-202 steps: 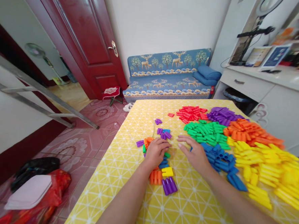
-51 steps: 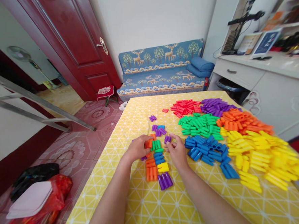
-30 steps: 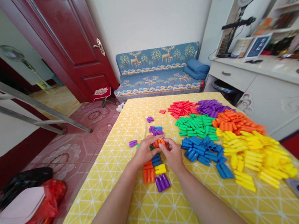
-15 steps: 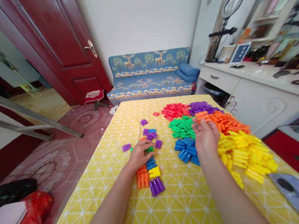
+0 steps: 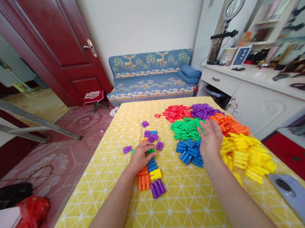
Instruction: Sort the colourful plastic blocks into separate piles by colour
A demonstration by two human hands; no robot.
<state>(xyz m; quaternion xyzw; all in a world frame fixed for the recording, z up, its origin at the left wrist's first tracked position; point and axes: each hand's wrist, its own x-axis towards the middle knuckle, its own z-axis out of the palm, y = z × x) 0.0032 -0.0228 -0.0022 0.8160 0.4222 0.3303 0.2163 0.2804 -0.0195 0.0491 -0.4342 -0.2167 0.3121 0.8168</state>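
My left hand (image 5: 141, 156) lies over a row of plastic blocks, its fingers and thumb apart. A green block (image 5: 151, 151) shows between them. Orange blocks (image 5: 144, 182), blue blocks (image 5: 152, 165), a yellow block (image 5: 155, 174) and a purple block (image 5: 157, 188) extend toward me from under it. Small purple blocks (image 5: 151, 137) lie just beyond. My right hand (image 5: 210, 138) hovers with fingers stretched between the green pile (image 5: 185, 129) and the orange pile (image 5: 230, 123). Nothing shows in it, though its fingers hide what is behind them. The blue pile (image 5: 188, 152) is left of its wrist.
A yellow pile (image 5: 250, 154) and a phone (image 5: 293, 195) lie at the right of the patterned tablecloth (image 5: 101, 206). Red blocks (image 5: 175, 113) and purple blocks (image 5: 204, 111) are heaped at the back. Beyond the table stands a blue sofa (image 5: 150, 81).
An orange block that showed at my right fingertips is no longer visible there. Those fingers have moved slightly down and spread. My left hand stays over the row; the view has shifted slightly.
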